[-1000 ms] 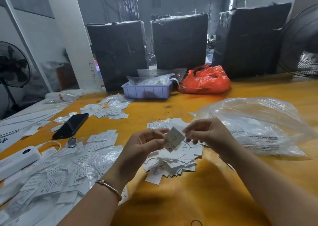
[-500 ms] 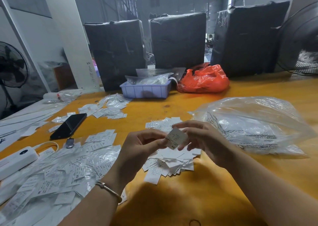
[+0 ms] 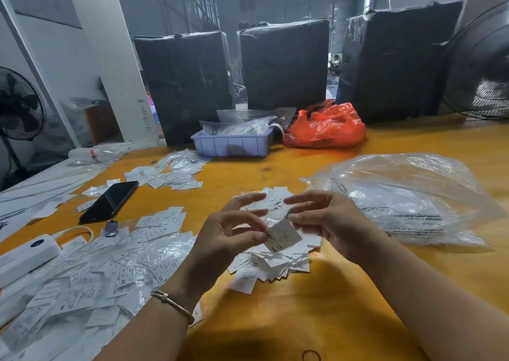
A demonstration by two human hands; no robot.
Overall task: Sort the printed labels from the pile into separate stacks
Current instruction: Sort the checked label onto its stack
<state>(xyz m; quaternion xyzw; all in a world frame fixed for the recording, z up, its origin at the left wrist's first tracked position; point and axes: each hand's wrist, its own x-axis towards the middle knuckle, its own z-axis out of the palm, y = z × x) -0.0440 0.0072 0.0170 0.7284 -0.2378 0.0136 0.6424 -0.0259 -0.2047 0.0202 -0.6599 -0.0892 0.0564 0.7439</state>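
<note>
Where hands [image 3: 278,228] pinch label [image 3: 283,236], pile [image 3: 271,264] partly hidden.

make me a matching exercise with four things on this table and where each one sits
Things:
1. black phone
2. lilac plastic tray
3. orange plastic bag
4. single XS label

Places:
a. pinched between the left hand and right hand
b. right of the tray, before the black-wrapped bales
c. lying flat on the table's left part, among loose labels
d. at the table's far side, holding clear bags

Pairs: 1-c, 2-d, 3-b, 4-a
</note>
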